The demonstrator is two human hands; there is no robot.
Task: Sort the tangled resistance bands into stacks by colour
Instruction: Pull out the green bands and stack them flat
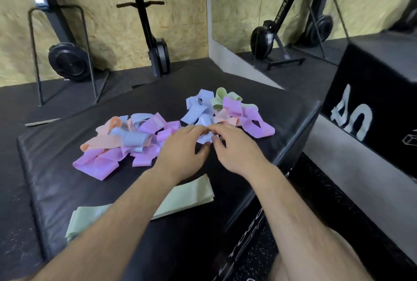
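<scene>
Head view: your left hand (181,145) and right hand (237,148) meet mid-surface (45,167), both pinching a pale blue band (205,139) between the left tangle (121,140) and right tangle (228,109). Flat green bands (194,192) lie nearer you. The surface's right edge runs close by your right hand. White lettering on the black box (372,73) is unreadable.

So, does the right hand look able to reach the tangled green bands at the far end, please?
Probably yes. The green bands sit on top, just beyond the right hand, with nothing between. A pink band overlaps them, and the hand would first have to release the blue band.
</scene>
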